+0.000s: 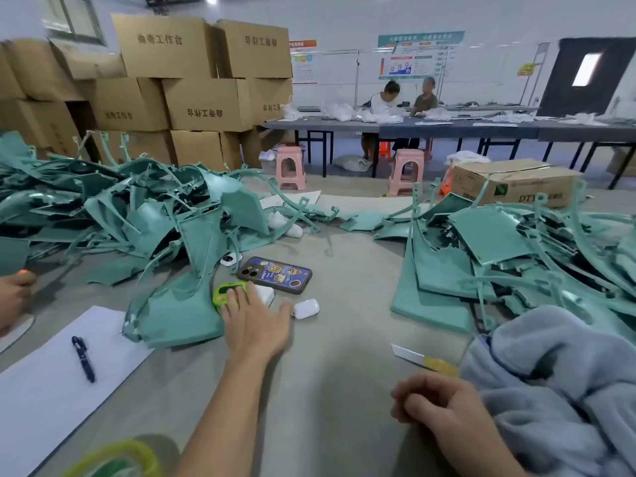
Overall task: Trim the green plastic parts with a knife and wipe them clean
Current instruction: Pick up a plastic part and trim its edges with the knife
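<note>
- Grey desk fills the lower view and carries everything below.
- Green plastic parts lie in two heaps: a left pile of curved panels and thin strips, and a right pile of flatter panels, with bare desk between them.
- Brown cardboard boxes stand stacked behind the left pile, all closed, so their contents cannot be seen.
- A blue-grey cloth is bunched at the near right, overlapping the near edge of the right pile.
- A white sheet of paper lies at the near left with a dark pen on it.
- A single cardboard box sits behind the right pile; what is inside is not visible.
- One curved green part lies apart from the left pile, just left of the left hand and touching its edge.
- The left hand reaches forward, fingers straight and spread, the fingertips resting on a lime-green gadget and a white object beside it; it holds nothing.
- The right hand rests on the desk near the body, fingers curled into a fist, just beside the cloth, with nothing seen in its grasp.
- A phone in a dark blue patterned case lies face down just beyond the left hand.
- The knife, pale blade and yellow handle, lies on the desk just beyond the right hand, untouched, its handle end against the cloth.
- A white earbud case lies right of the left thumb.
</note>
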`<control>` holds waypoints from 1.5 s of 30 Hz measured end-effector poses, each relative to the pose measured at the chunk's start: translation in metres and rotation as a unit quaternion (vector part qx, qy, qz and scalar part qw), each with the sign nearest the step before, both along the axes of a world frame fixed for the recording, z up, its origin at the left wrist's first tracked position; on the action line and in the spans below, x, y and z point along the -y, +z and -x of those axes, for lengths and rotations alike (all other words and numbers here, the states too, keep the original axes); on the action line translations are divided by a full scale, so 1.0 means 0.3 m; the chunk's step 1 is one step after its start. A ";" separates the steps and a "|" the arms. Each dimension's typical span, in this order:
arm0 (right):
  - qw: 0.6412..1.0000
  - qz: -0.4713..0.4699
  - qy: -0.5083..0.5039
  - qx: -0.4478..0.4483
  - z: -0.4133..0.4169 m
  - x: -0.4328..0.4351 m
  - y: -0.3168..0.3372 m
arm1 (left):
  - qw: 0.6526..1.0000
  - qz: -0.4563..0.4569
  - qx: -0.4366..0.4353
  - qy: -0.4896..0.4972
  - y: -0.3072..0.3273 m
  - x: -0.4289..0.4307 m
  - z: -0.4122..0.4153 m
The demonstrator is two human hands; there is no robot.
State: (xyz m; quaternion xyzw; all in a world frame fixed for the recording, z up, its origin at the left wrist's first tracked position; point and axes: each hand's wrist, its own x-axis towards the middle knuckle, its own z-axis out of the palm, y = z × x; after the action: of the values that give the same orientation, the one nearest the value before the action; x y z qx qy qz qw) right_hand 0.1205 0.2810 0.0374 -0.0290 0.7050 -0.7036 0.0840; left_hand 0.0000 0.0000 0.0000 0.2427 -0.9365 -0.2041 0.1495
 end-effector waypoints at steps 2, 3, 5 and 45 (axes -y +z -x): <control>1.000 -0.015 -0.023 0.001 0.017 -0.024 -0.030 | 1.000 0.026 0.002 0.008 -0.028 0.011 0.007; 1.000 -0.016 -0.015 0.005 0.025 -0.038 -0.042 | 0.999 0.027 -0.007 0.017 -0.045 0.017 0.009; 1.000 -0.015 -0.005 0.011 0.039 -0.057 -0.046 | 0.999 0.020 -0.030 0.029 -0.049 0.021 0.017; 0.693 -0.679 -0.090 -0.225 0.509 -0.134 0.010 | 0.950 -0.105 -0.092 -0.280 -0.038 -0.308 -0.061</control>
State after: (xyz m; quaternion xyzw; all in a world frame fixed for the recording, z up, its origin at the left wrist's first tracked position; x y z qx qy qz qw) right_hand -0.0323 0.3212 0.0404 -0.0581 0.9878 -0.0104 -0.1442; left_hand 0.0183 0.0924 -0.0114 -0.0349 -0.9222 -0.3568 0.1453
